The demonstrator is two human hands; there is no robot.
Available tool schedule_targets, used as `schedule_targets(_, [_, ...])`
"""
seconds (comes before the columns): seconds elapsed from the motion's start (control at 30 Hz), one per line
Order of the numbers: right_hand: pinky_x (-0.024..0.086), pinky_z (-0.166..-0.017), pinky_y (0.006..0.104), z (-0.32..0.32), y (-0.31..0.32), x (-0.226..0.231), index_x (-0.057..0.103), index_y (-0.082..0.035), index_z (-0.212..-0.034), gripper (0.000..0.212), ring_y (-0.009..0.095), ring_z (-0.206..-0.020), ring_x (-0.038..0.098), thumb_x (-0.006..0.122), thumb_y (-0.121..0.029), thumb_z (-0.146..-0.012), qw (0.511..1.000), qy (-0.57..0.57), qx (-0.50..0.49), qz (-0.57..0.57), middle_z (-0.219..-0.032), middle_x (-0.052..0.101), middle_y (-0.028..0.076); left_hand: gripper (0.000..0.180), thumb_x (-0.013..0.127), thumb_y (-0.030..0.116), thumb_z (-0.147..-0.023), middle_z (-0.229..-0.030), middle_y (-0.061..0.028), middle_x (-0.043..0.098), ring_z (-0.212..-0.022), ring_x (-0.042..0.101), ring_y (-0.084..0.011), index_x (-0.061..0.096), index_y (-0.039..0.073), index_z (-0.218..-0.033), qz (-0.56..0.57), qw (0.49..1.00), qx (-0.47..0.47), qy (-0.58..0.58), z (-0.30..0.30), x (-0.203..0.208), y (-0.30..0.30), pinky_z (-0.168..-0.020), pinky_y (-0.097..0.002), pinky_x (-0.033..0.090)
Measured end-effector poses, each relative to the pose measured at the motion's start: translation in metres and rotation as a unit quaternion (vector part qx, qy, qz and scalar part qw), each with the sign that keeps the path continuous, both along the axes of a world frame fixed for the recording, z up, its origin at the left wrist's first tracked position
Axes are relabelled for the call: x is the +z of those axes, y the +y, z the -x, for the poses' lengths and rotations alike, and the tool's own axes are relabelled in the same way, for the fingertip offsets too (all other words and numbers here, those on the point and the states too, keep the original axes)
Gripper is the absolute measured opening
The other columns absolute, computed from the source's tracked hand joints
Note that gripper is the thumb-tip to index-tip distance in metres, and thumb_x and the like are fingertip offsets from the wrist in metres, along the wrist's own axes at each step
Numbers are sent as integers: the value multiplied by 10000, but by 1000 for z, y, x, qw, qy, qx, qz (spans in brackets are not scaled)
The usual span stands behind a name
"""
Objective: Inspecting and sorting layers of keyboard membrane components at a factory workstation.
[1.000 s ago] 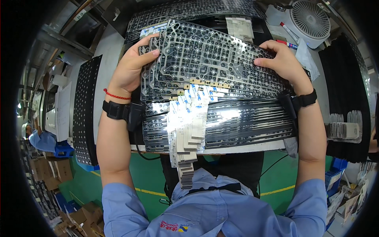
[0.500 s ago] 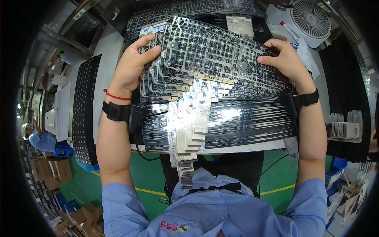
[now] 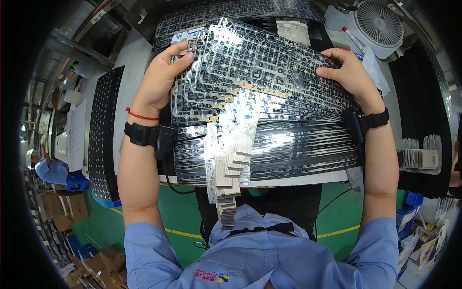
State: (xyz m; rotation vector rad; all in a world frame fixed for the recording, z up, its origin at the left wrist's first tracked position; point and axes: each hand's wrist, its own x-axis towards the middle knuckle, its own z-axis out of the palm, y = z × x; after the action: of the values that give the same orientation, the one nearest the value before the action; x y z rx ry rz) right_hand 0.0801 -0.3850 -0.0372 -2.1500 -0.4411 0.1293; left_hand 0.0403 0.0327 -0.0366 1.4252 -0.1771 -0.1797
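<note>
A fanned stack of clear keyboard membrane sheets [image 3: 276,62] with black and silver circuit traces lies tilted before me. My left hand [image 3: 168,72] grips its left edges, thumb on top and fingers behind. On the right side, my right hand [image 3: 346,72] pinches the sheets' upper right edge, thumb on top. Overlapping ribbon tails [image 3: 233,159] with white and blue adhesive liners hang from the sheets toward my lap. Under them, more membrane sheets [image 3: 303,149] lie layered along the table's near edge. Fingertips behind the sheets are hidden.
At the back lies another row of membrane sheets [image 3: 231,17]. A white fan [image 3: 378,24] stands at the back right, near a red marker [image 3: 352,38]. Black sheet stacks flank me, left [image 3: 103,135] and right [image 3: 421,111]. Another person [image 3: 50,168] sits far left.
The upper sheets have shifted slightly right and spread further apart at the left. My left hand has slid a little right; both hands keep their grip.
</note>
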Motion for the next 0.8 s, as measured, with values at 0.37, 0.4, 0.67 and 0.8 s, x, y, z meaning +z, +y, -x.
schedule_targets(0.37, [508, -727, 279, 5, 7, 7, 683, 16, -973, 243, 101, -782, 631, 796, -159, -847, 999, -1, -28, 41, -848, 703, 38, 381, 541, 125, -1043, -1217, -92, 699, -1051, 682, -126, 532, -23, -1394, 12, 997, -66, 24, 0, 7, 21, -921, -275, 552])
schedule_targets(0.4, [503, -723, 279, 5, 8, 6, 678, 15, -974, 239, 100, -772, 620, 787, -161, -855, 999, 0, -27, 43, -829, 691, 38, 377, 542, 128, -1044, -1211, -89, 702, -1044, 683, -124, 536, -19, -1391, 12, 998, -64, 22, 0, 7, 20, -915, -272, 553])
schedule_targets(0.67, [506, -724, 282, 2, 5, 4, 676, 17, -979, 235, 100, -764, 619, 780, -157, -861, 999, 0, -18, 32, -833, 690, 38, 329, 597, 113, -1018, -1152, -70, 725, -979, 693, -110, 603, -7, -1325, 17, 999, -39, 33, -3, 3, 21, -880, -259, 557])
schedule_targets(0.8, [505, -725, 278, 3, 5, 5, 677, 14, -977, 224, 97, -765, 616, 780, -148, -861, 1000, 7, -21, 19, -838, 690, 34, 282, 630, 112, -1001, -1110, -68, 736, -946, 691, -102, 653, -13, -1253, 10, 999, -23, 19, -6, -4, 21, -866, -250, 554])
